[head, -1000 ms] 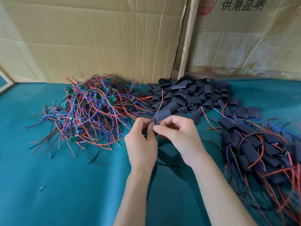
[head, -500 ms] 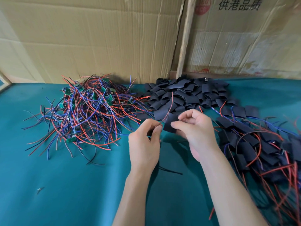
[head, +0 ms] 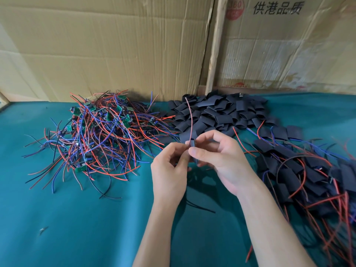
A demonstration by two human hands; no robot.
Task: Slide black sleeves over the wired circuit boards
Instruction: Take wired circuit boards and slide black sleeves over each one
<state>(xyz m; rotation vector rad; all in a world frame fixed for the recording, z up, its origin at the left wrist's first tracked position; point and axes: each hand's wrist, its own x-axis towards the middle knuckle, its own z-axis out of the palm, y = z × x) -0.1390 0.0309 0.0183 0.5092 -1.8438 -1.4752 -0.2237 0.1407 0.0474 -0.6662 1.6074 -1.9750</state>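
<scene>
Nearest the viewer, two forearms reach over the teal cloth (head: 57,218). One black wire (head: 200,207) trails on the cloth below the wrists, and a small scrap (head: 43,229) lies near left.

Mid-scene, the left hand (head: 169,170) and the right hand (head: 221,162) meet above the cloth. The right thumb and forefinger pinch one black sleeve (head: 193,149), held upright; the other right fingers are loosely spread. The left fingers curl in against the sleeve's left edge, apparently pinching the board or its wires (the board itself is hidden, so I cannot tell). One red wire (head: 190,120) rises from the sleeve's top.

Judgement: the sleeve is being drawn over a board. The next move calls for holding the wires steady and pushing the sleeve on until the board is covered.

To the right lies one pile of sleeved boards (head: 300,170), too many to count. Farther off sit one heap of bare wired boards (head: 96,135) at left and one heap of loose sleeves (head: 221,112) at centre, neither countable. Cardboard sheets (head: 106,45) and one wooden batten (head: 215,45) stand behind.
</scene>
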